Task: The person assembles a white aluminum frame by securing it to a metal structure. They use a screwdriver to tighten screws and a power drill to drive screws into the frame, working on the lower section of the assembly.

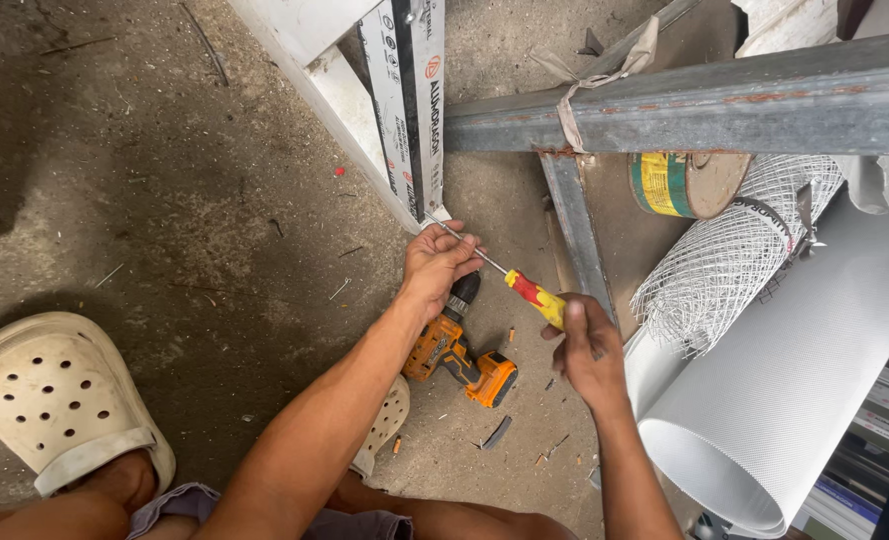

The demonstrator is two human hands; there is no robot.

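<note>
My right hand [590, 345] grips the red and yellow handle of a screwdriver [537, 296]. Its thin metal shaft runs up and to the left. My left hand [437, 262] pinches the shaft near its tip, close to the bottom end of a white and black aluminium frame piece [405, 110]. An orange cordless drill [457, 352] lies on the concrete floor just under my left wrist.
A grey steel beam [705, 105] with a cloth tie crosses the top right. Under it sit a tape roll [687, 184], rolled wire mesh [730, 262] and a white mesh roll [800, 385]. My feet in cream clogs [55, 395] are at bottom left. Small screws litter the floor.
</note>
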